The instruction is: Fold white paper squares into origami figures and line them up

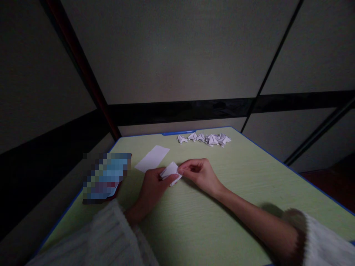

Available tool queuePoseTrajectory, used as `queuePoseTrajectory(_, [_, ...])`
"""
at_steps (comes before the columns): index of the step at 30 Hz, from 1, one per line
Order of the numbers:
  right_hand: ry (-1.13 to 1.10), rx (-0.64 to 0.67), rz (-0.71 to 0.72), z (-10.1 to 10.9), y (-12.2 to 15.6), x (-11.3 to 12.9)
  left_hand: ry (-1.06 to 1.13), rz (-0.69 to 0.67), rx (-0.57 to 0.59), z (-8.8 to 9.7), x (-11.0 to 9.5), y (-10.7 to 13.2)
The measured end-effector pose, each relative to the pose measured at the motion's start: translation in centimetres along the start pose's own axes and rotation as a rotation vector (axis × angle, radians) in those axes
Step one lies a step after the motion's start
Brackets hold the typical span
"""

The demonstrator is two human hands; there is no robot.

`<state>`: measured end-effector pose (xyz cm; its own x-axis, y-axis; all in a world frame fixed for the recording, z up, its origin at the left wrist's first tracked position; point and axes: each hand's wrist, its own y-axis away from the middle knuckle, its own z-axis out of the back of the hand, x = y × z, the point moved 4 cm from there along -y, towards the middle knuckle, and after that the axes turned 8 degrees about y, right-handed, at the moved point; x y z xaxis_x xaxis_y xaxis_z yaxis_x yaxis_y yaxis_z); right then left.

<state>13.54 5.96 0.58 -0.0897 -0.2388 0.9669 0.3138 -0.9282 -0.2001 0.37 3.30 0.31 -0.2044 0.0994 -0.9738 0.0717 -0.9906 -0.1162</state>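
Note:
A small piece of folded white paper (170, 170) is held between both hands above the middle of the table. My left hand (155, 183) grips it from the left, its thumb lying across the front. On the other side, my right hand (200, 173) pinches the paper's right edge between thumb and fingertips. Just behind my left hand lies a flat white sheet of paper (154, 158). Several small folded white paper figures (213, 139) with pointed parts sit in a row near the table's far edge.
The pale green table (249, 181) has a blue rim and a blue strip (179, 132) at its far edge. A blurred-out, screen-like object (107, 177) with a dark red edge rests at the left. Behind the table stands a panelled wall (177, 55) with a black band.

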Motion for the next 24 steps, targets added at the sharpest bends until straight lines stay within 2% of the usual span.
queuePoseTrajectory(15, [-0.118,-0.019,-0.093,-0.24,0.02,-0.59,0.024,-0.013,-0.018,-0.24,-0.58,0.07])
queuePoseTrajectory(24, [-0.088,0.046,-0.060,-0.26,-0.12,-0.33,0.042,-0.004,0.006,0.02,-0.48,0.05])
